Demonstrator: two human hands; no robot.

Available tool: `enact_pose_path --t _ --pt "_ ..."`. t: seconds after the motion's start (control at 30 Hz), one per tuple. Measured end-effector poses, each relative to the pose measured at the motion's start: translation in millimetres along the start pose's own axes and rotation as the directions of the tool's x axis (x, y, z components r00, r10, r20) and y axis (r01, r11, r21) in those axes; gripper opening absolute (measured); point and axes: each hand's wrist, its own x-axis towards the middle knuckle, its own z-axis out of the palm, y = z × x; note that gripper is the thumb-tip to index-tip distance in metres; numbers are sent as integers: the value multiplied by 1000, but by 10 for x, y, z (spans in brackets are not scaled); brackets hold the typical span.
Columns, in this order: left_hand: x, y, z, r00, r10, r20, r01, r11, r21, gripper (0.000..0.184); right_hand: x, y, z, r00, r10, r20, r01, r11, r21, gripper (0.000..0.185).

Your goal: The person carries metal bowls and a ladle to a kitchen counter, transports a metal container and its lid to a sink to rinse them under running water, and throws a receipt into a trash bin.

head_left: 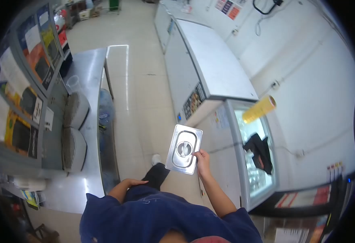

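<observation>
My right hand (203, 163) grips a shiny rectangular steel pan lid (179, 168) by its right edge, with the thumb on top near the round recessed handle. The lid is held out in front of my body, above the floor. My left hand (137, 182) lies low beside my thigh, its fingers stretched out and nothing seen in it. The dark trouser leg (156, 176) and one light shoe show just beyond that hand.
A steel counter (92, 81) with grey machines (74, 148) runs along the left. At right stand a long white chest freezer (222, 52) and a lit glass-topped cooler (244, 190), bearing a yellow roll (260, 109) and a black bag (259, 152). Tiled floor (141, 101) lies between.
</observation>
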Motion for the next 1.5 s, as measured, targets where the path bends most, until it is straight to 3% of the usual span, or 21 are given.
enact_pose_path --t 0.1,0.13,0.2,0.27,0.37,0.4,0.5,0.53,0.6,0.7,0.77,0.83,0.87,0.93,1.03,1.13,1.2,1.3,1.4,1.47,1.5 --pt "-414 899 -336 943 31 -331 -83 986 -142 73 784 -439 454 999 43 22 -45 992 121 6" --pt "-128 978 -838 922 2 -388 45 993 112 71 1113 -327 458 999 25 -42 -18 990 142 8" --pt "384 1179 -1781 867 -58 -495 362 755 547 68 1686 -325 442 995 21 -93 -9 991 134 8" --pt "344 1805 -2185 750 -33 -661 559 568 605 65 2209 -449 431 986 35 -163 -22 996 81 8" --pt "239 2862 -3092 774 366 -517 146 690 708 65 3009 -562 280 958 31 -285 -38 999 -20 10" --pt "150 3356 -3373 808 240 -537 92 850 518 65 3340 -555 221 946 -11 -324 -4 999 -43 12" --pt "-387 4644 -4214 430 558 -710 -24 793 609 53 4244 -708 247 921 -221 -320 119 943 -310 13" --pt "-610 5025 -4460 268 582 -768 -69 807 587 50 4582 -717 287 916 -256 -309 139 925 -354 13" --pt "-920 5560 -5009 59 549 -834 -363 790 494 45 5289 -755 475 914 -292 -281 187 919 -348 10" --pt "-1217 5882 -5666 -145 467 -872 -375 790 485 42 6501 -776 855 956 -245 -163 178 923 -342 10" --pt "-1266 5732 -5945 -129 294 -947 -199 928 315 39 7230 -1077 1426 977 -212 -19 190 907 -377 11" --pt "-1256 5420 -6220 76 101 -992 -134 987 90 41 7905 -1226 2044 983 -131 127 169 914 -369 11" --pt "-1228 5202 -6276 138 206 -969 -94 976 194 46 8167 -1475 2456 978 -94 187 164 898 -409 12" --pt "-1253 5011 -6263 265 -100 -959 -30 993 -112 45 8870 -1538 3190 946 2 325 92 957 -274 12" --pt "-1108 4614 -6222 115 -235 -965 40 972 -232 39 9770 -1883 4322 836 176 519 -51 968 -245 10" --pt "-1263 4728 -6439 194 -461 -866 -11 882 -471 40 10652 -2036 5392 725 251 642 -206 968 -145 5" --pt "-1449 4952 -6812 247 -536 -807 -49 825 -563 41 11100 -2131 5919 741 247 624 -177 969 -174 4" --pt "-1867 5580 -7806 292 -528 -798 -132 804 -580 41 11767 -2352 6602 799 231 555 -182 973 -143 6" --pt "-2511 6568 -9446 258 -339 -905 -325 851 -412 42 12571 -2518 6956 875 205 439 -161 978 -136 8" --pt "-3053 7369 -10680 121 -28 -992 128 992 -12 52 13222 -2570 7021 922 181 342 -139 980 -144 9" --pt "-3294 7779 -11390 145 75 -987 209 972 105 50 13556 -2564 7015 944 159 291 -120 982 -145 9"
